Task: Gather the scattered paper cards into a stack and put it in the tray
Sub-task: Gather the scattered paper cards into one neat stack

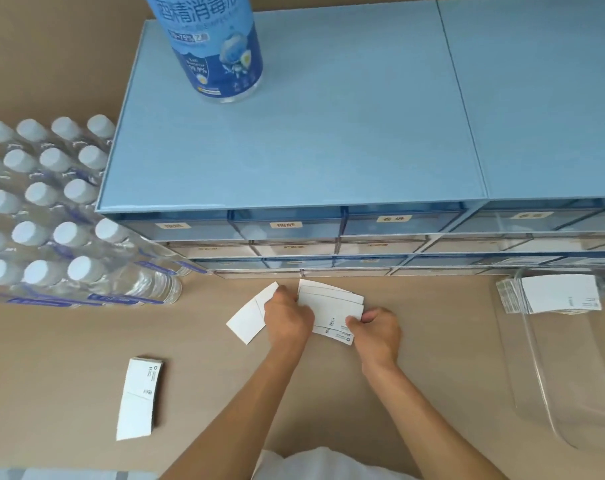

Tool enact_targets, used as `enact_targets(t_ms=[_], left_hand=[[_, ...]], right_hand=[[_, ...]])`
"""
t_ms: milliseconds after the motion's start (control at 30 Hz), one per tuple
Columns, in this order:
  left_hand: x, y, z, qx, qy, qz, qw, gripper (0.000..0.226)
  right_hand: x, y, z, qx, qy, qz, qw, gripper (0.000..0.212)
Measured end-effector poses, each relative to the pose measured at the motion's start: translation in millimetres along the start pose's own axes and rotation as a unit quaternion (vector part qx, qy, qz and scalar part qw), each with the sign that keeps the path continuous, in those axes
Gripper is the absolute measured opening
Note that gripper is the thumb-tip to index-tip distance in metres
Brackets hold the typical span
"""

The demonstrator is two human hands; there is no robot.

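A fanned bunch of white paper cards (330, 306) lies on the tan table just in front of the blue drawer cabinet. My left hand (287, 315) grips its left edge and my right hand (375, 329) pinches its lower right corner. Two more white cards (247, 318) lie partly under my left hand, to its left. A separate small stack of cards (138, 398) rests on the table at the lower left. A clear plastic tray (550, 386) sits at the right, with a stack of cards (560, 294) in its far end.
The blue drawer cabinet (294, 143) fills the back of the table, with a blue-labelled disinfectant bottle (214, 46) standing on it. A shrink-wrapped pack of water bottles (52, 216) stands at the left. White cloth shows at the bottom edge.
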State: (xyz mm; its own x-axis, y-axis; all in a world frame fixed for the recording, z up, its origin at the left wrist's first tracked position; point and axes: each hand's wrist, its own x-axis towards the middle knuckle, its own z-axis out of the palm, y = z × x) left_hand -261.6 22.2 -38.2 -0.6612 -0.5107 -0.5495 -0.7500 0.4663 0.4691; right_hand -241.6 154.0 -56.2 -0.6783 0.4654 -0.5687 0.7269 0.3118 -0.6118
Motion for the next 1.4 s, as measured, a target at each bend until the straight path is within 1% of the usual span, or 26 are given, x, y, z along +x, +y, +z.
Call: enact_targets(t_ms=[67,133,200,300,367,433,567,667,800,833,867,933,1033,1100,1133,1200,1233,1300,1400], left_hand=[[-1,-1,0,-0.018,0.001,0.006,1.0,0.014],[-2,-2,-1,-0.043,0.0,0.004,0.999,0.018],[-3,-3,-3,-0.065,-0.003,-0.016,0.998,0.022],[-5,-5,-7,-0.097,-0.028,-0.056,0.993,0.021],[-8,-10,-9,-0.128,-0.038,-0.077,0.988,0.017],[-14,-17,-11,-0.164,-0.036,-0.102,0.981,0.023],[-31,-40,-14,-0.253,-0.037,-0.121,0.959,0.022],[-39,-60,-18,-0.297,-0.026,-0.145,0.943,0.017],[-38,-86,-33,-0.341,0.004,-0.178,0.923,0.019],[-38,-91,-37,-0.349,0.011,-0.182,0.919,0.017],[-37,-95,-42,-0.357,0.017,-0.186,0.915,0.014],[-31,-99,-51,-0.373,0.035,-0.194,0.907,0.011],[-16,-97,-60,-0.379,0.068,-0.192,0.903,0.014],[-5,-93,-65,-0.371,0.084,-0.185,0.906,0.017],[-1,-91,-67,-0.364,0.093,-0.185,0.908,0.019],[6,-88,-70,-0.348,0.108,-0.188,0.912,0.03],[8,-87,-70,-0.344,0.113,-0.191,0.912,0.033],[12,-87,-70,-0.336,0.119,-0.198,0.913,0.031],[13,-88,-69,-0.321,0.12,-0.208,0.916,0.02]], right_hand=[[0,-2,0,0.011,-0.009,0.01,1.0,0.018],[-2,-2,1,0.023,-0.021,0.017,0.999,0.013],[-4,-4,1,0.044,-0.026,0.019,0.999,0.01],[-5,-7,-3,0.072,-0.042,0.023,0.996,0.023],[-4,-8,-6,0.081,-0.065,0.031,0.994,0.021],[-4,-9,-9,0.08,-0.093,0.034,0.992,0.015],[-10,-12,-12,0.058,-0.135,0.015,0.989,0.009],[-19,-16,-6,0.029,-0.174,-0.012,0.984,0.01],[-27,-27,14,-0.037,-0.248,-0.059,0.966,0.012],[-29,-32,21,-0.058,-0.261,-0.076,0.961,0.01],[-30,-37,29,-0.08,-0.268,-0.095,0.955,0.012],[-30,-48,47,-0.115,-0.27,-0.13,0.947,0.021],[-29,-66,71,-0.16,-0.256,-0.178,0.937,0.016],[-30,-75,81,-0.152,-0.254,-0.171,0.94,0.014],[-32,-78,85,-0.135,-0.255,-0.161,0.944,0.017],[-36,-76,92,-0.092,-0.249,-0.144,0.953,0.037],[-38,-74,95,-0.078,-0.244,-0.137,0.957,0.041],[-41,-72,99,-0.07,-0.233,-0.135,0.961,0.041],[-40,-72,104,-0.083,-0.209,-0.153,0.962,0.038]])
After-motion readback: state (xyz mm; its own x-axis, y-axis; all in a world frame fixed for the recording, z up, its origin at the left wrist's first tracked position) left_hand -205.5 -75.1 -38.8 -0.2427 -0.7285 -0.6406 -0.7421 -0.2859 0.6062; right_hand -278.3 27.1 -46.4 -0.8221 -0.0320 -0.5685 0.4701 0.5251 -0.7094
